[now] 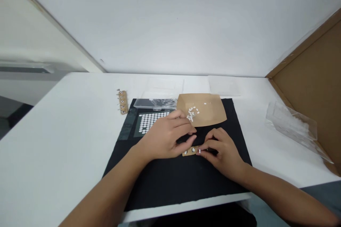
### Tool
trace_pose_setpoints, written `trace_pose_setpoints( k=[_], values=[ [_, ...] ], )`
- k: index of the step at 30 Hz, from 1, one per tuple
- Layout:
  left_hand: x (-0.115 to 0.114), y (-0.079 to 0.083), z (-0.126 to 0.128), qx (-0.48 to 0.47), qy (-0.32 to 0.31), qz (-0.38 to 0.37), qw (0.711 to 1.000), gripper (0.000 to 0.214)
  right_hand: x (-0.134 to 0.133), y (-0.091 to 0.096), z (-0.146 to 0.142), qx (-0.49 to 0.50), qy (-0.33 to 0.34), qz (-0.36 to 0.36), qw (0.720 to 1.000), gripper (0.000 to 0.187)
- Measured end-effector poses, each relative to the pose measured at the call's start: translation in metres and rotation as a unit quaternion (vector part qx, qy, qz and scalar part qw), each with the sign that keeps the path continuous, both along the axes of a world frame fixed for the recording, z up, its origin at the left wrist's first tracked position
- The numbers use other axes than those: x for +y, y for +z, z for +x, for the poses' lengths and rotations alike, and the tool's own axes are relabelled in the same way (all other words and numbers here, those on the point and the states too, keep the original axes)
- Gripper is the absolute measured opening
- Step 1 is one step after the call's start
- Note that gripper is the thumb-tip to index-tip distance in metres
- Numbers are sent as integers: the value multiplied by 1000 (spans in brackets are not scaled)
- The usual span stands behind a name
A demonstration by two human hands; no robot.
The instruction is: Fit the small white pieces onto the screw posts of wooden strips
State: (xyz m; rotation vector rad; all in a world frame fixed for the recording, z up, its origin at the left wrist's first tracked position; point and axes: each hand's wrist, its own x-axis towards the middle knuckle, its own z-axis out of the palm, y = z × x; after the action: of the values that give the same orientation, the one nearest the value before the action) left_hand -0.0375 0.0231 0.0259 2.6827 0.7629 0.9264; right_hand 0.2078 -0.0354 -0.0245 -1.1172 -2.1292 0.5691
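Both hands pinch a small brown strip (190, 151) flat on the black mat (170, 181), to steady it. The left hand (166, 136) holds its left end and the right hand (222, 150) its right end. A paper tray (210, 113) of white pieces lies just beyond the hands.

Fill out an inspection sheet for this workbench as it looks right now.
Surface: white table with a black mat on it.
Job's things: small brown strip with white pieces on the mat, both hands at it; brown paper tray with loose white pieces; sheet of white dots.
Clutter: second brown strip with pins on the table; clear plastic boxes.
Hands: left hand and right hand pinch the strip.
Cables: nothing seen.
Surroundings: white wall; brown board at right.
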Motion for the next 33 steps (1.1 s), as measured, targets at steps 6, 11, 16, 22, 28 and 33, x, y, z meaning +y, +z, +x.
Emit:
trace_pose_setpoints(
  k=[6, 11, 16, 22, 28, 33],
  values=[
    [-11, 4, 1, 102, -60, -74, 990, 39, 2, -4, 0, -23, -12, -7, 1000, 9],
    [-12, 0, 5, 187, -38, -89, 978, 39, 5, 0, 3, -31, -6, -41, 999, 13],
    [-12, -2, 7, 231, -27, -133, 963, 31, 6, 2, 7, -27, 16, -71, 997, 13],
    [-14, -3, 9, 244, -35, -162, 955, 12, 4, 0, 6, -27, 15, -71, 997, 11],
    [-16, -3, 11, 239, -17, -182, 954, 8, 5, -1, 7, -43, 33, -71, 996, 10],
    [-17, -3, 10, 226, -15, -187, 956, 4, 5, -2, 7, -62, 20, -77, 995, 8]
  ],
)
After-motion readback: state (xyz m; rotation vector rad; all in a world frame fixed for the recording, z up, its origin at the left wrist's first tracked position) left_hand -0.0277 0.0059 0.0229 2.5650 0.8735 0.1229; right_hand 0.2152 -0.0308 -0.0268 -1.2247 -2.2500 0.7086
